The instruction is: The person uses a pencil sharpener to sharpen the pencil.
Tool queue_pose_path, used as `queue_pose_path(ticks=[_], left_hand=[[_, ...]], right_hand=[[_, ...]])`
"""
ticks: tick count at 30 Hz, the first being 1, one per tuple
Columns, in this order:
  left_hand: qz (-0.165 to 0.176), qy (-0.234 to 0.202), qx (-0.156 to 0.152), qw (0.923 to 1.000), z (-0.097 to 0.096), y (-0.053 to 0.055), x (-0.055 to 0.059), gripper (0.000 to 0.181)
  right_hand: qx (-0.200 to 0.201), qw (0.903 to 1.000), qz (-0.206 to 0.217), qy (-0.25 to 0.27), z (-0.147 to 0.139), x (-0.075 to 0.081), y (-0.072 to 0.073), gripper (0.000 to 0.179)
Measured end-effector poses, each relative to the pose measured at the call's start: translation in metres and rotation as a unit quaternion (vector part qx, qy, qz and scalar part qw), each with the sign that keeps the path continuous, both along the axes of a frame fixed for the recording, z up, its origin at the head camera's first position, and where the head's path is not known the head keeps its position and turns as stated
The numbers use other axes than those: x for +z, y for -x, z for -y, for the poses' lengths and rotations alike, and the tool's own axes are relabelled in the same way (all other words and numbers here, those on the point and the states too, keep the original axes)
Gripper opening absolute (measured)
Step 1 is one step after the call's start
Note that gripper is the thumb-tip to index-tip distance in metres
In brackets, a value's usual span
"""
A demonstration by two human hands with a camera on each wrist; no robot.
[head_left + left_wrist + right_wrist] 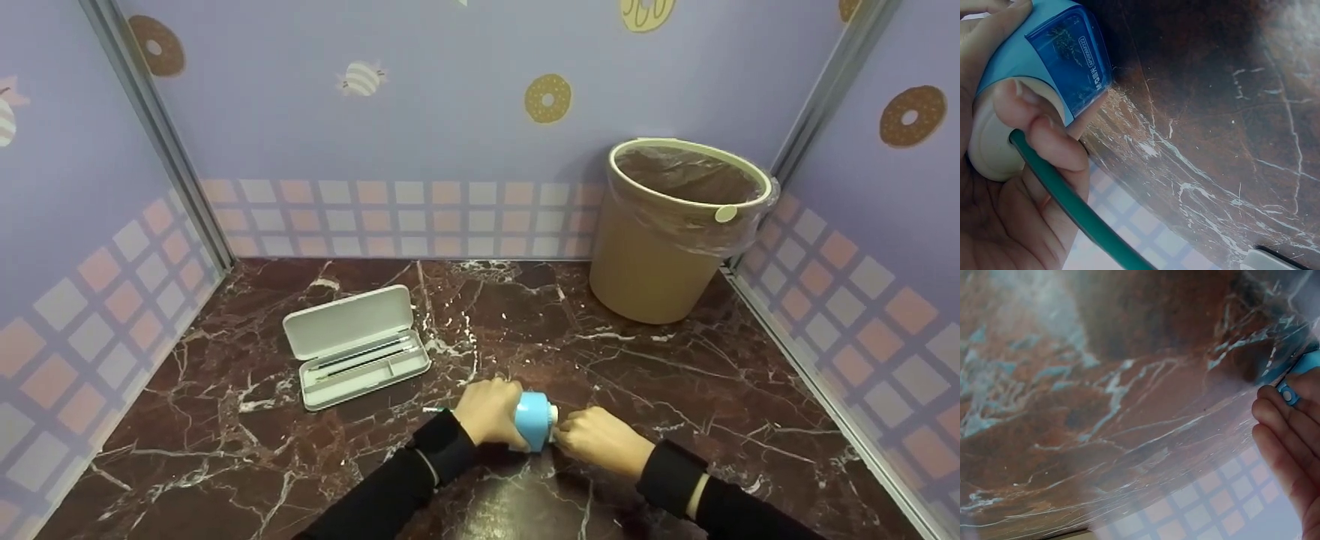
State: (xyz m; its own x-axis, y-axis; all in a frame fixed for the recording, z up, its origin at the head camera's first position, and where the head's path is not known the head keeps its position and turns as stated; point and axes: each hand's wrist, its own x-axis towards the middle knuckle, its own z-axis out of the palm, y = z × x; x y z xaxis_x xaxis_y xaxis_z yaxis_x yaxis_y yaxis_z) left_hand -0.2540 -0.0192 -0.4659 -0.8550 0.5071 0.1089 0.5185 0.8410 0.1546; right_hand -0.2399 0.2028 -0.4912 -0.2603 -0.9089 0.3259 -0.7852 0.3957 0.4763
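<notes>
A light-blue rotary pencil sharpener (pixel 534 421) lies on its side just above the marble-patterned tabletop. My left hand (pixel 487 411) grips its body, fingers wrapped over it. In the left wrist view a green pencil (pixel 1075 205) sticks out of the hole in the cream front, with fingertips beside it. The translucent blue shavings bin (pixel 1069 59) shows some shavings inside. At the sharpener's other end, my right hand (pixel 600 439) pinches the crank knob (pixel 1288 396), most of which the fingers hide.
An open white pencil case (pixel 367 386) with pencils in it stands left of the hands. A tan waste bin (pixel 652 262) lined with a clear bag is at the back right. Patterned walls (pixel 450 135) enclose the tabletop (pixel 225 465) at the back and sides.
</notes>
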Motion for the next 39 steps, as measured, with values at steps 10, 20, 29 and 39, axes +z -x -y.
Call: queue_pose_path(ticks=[10, 20, 29, 39], left_hand=[[-0.005, 0.003, -0.005, 1.0000, -0.002, 0.000, 0.001, 0.060], [0.001, 0.010, 0.000, 0.9999, -0.002, 0.002, 0.003, 0.059], [0.013, 0.018, 0.004, 0.9997, -0.003, 0.002, 0.004, 0.060], [0.027, 0.029, 0.001, 0.9992, -0.004, 0.002, 0.007, 0.061]], right_hand=[[-0.003, 0.9970, 0.076, 0.014, -0.006, 0.003, -0.005, 0.023], [0.017, 0.9964, 0.063, 0.053, -0.004, 0.012, -0.016, 0.036], [0.029, 0.9953, 0.056, 0.073, -0.005, 0.019, -0.022, 0.037], [0.049, 0.9929, 0.036, 0.102, -0.006, 0.027, -0.023, 0.034]])
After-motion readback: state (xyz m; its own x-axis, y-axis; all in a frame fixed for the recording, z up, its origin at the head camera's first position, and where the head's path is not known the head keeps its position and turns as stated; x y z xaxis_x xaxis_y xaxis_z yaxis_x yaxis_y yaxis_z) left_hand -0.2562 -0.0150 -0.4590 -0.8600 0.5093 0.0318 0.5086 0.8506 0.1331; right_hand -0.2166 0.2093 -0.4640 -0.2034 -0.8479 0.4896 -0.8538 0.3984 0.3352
